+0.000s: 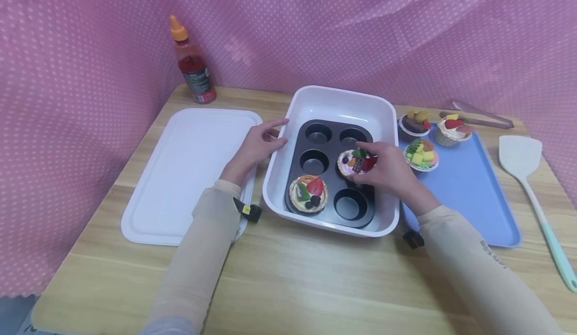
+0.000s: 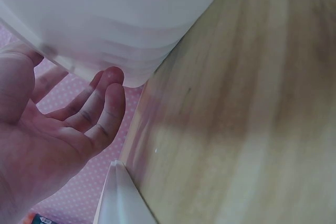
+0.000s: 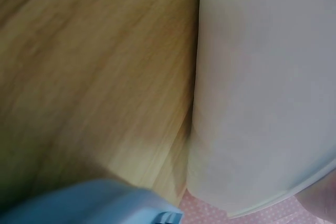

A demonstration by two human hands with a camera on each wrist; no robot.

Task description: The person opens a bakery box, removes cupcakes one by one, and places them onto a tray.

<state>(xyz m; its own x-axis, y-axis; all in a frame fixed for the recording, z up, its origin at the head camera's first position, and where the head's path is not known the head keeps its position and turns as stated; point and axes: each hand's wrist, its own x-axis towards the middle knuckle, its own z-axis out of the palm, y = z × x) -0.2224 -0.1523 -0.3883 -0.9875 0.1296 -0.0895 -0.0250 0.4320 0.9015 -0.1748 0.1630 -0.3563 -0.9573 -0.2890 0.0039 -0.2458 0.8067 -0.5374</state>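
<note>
A dark muffin tin (image 1: 326, 175) lies inside a white rectangular basin (image 1: 387, 109). My right hand (image 1: 389, 170) pinches a toy cupcake (image 1: 347, 160) topped with pink cream and fruit, at the tin's right middle cup. Another fruit-topped cupcake (image 1: 308, 195) sits in the near left cup. My left hand (image 1: 259, 147) rests at the basin's left rim, its fingers loosely bent; in the left wrist view, fingers (image 2: 107, 100) lie near the outer wall. The right wrist view shows mostly the basin's outside (image 3: 262, 87), with the pinching fingers hidden.
On the right, a blue tray (image 1: 469, 195) bears a chocolate cupcake (image 1: 413, 124), a strawberry cupcake (image 1: 453, 129) and a yellow-topped one (image 1: 421, 154). Beyond lie tongs (image 1: 484, 117) and a spatula (image 1: 523, 162). A white lid (image 1: 189, 175) lies left, below a sauce bottle (image 1: 194, 67).
</note>
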